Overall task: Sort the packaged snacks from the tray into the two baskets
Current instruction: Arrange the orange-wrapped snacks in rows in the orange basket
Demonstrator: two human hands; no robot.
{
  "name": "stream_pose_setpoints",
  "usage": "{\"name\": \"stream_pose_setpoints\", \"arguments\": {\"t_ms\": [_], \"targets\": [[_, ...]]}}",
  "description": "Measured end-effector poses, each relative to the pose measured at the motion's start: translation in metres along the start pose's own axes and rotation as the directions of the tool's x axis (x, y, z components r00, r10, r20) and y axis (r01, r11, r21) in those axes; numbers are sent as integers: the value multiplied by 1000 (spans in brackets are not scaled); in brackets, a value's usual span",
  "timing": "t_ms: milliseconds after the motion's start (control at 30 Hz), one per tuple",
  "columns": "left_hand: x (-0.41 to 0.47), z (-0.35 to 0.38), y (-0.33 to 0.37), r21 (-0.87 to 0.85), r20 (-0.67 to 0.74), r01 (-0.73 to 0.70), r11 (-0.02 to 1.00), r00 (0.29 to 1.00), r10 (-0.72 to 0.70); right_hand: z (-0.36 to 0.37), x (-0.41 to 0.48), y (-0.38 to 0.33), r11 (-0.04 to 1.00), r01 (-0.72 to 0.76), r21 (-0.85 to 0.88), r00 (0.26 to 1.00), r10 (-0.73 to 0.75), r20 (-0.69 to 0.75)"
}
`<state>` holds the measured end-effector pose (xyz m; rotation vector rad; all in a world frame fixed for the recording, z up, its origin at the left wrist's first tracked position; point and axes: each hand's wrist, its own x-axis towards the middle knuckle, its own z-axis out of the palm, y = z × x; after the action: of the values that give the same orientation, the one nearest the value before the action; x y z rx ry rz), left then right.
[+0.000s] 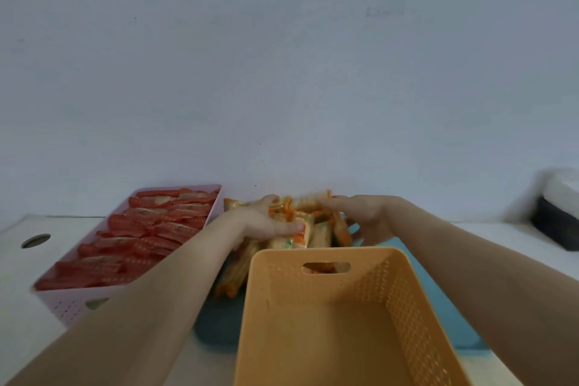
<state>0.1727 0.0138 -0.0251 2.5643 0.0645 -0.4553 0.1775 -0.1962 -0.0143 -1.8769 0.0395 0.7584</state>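
A heap of orange-and-white snack packets (310, 229) lies on the dark teal tray (216, 332) at the middle of the table (18, 263), where a person gathers them from both sides. The left grip (266, 222) is palm-up and curled round several of the packets, its thumb pressed across the topmost one. The right grip (363, 213) closes on a long packet at the crest of the heap, its lower fingers tucked into the pile, though motion blur hides how many it holds. To the left, just beside the tray, the pink basket (72, 307) is packed to the rim with rows of red packets (150, 229), so that half of the sorting looks done or nearly so. The orange basket (313, 323), resting on the near end of the tray, shows a bare floor, and the whole orange-and-white heap is yet to go into it. Further out, a round cable hole (35, 241) marks the table's left end, and a dark box (557, 229) with a white top stands at the far right against the pale wall (282, 56).
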Motion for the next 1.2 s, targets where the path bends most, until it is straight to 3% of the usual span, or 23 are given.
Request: {"name": "stream_pose_setpoints", "arguments": {"t_ms": [100, 400, 667, 833, 933, 1033, 1200], "targets": [[9, 5, -5, -139, -42, -87, 986, 996, 82, 3, 22, 0, 994, 58, 92, 992, -68, 104], [2, -10, 16, -202, -298, -331, 922, 917, 264, -1, 30, 0, 943, 300, 147, 951, -308, 32], [-39, -37, 59, -73, -606, -537, 840, 693, 390, -14, -32, -47, 802, 592, 83, 800, -572, -182], [-96, -54, 93, 11, -687, -646, 763, 550, 475, -11, -108, -64, 713, 701, 15, 691, -674, -262], [-130, -54, 102, 31, -684, -668, 744, 528, 503, -2, -146, -60, 680, 732, -37, 648, -712, -270], [-160, -39, 102, -5, -669, -675, 737, 550, 499, 9, -173, -43, 667, 744, -50, 633, -726, -268], [-182, 28, 79, -126, -716, -699, 704, 555, 424, 40, -187, 17, 709, 704, -33, 678, -685, -266]]}}
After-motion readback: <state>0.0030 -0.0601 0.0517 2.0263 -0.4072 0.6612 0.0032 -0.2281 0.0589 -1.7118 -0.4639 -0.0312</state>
